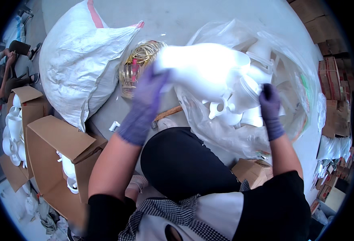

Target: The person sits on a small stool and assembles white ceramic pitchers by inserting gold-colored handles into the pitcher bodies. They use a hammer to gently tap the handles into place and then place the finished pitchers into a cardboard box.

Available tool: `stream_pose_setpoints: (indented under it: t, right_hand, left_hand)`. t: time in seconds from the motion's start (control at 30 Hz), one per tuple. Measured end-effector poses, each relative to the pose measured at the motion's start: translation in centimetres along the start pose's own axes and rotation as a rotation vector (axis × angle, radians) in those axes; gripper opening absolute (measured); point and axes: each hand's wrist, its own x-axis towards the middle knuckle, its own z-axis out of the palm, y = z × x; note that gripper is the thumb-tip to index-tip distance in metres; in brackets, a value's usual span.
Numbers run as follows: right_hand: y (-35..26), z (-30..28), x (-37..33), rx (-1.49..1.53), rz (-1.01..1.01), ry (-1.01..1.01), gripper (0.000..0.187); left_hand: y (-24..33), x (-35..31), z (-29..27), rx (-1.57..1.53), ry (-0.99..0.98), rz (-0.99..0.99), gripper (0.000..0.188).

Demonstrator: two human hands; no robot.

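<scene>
A large glossy white vase-shaped vessel [199,66] is held up on its side, its wide round mouth toward the right. My left hand [153,86], in a purple glove and blurred by motion, closes on its left end. On the right, my right hand [270,100], in the same kind of glove, has its fingers curled in beside the rim of another white vessel [243,94]; what they grip is hidden. Beneath lies a clear plastic bag [297,96] full of similar white pieces, some with handles or spouts, such as a small white piece with a ring-shaped opening [220,107].
Coiled gold-coloured rings [144,54] and a wooden-handled tool [169,113] lie near my left hand. A bulky white sack [78,60] fills the upper left. Open cardboard boxes [58,134] with white vessels stand at left. Another person [8,68] sits at the far left.
</scene>
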Motion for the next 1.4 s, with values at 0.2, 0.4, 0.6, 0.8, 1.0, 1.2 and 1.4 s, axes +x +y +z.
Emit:
stream_pose_setpoints:
  t: [0.2, 0.4, 0.6, 0.8, 1.0, 1.2, 1.4]
  right_hand:
    - [7.4, -10.2, 0.7, 0.051, 0.188, 0.213, 0.038]
    - [-9.3, 5.0, -2.5, 0.336, -0.09, -0.261, 0.038]
    - [-21.6, 26.3, -4.6, 0.359, -0.676, -1.081, 0.047]
    - [-22.4, 41.4, -9.5, -0.3, -0.947, -1.2, 0.033]
    - [-22.2, 46.9, -11.3, -0.358, -1.055, -1.172, 0.02]
    - [-20.5, 47.0, -11.0, -0.328, -1.101, -1.189, 0.02]
    - [-20.3, 34.8, -9.0, 0.269, -0.676, -0.704, 0.026]
  left_hand:
    - [-3.6, 2.1, -1.9, 0.427, -0.195, -0.009, 0.048]
    - [-13.3, -8.4, -20.5, 0.897, 0.095, -0.529, 0.061]
    - [-21.8, -13.1, -22.6, 1.568, -0.039, -0.653, 0.075]
    - [-29.4, -11.6, -24.5, 1.321, 0.124, -0.66, 0.053]
    - [-29.2, -16.7, -27.2, 0.991, 0.349, -0.88, 0.034]
    - [-21.4, -17.4, -23.6, -0.017, 0.728, -0.878, 0.039]
    - [-10.7, -11.8, -18.9, 0.122, 0.531, -0.456, 0.035]
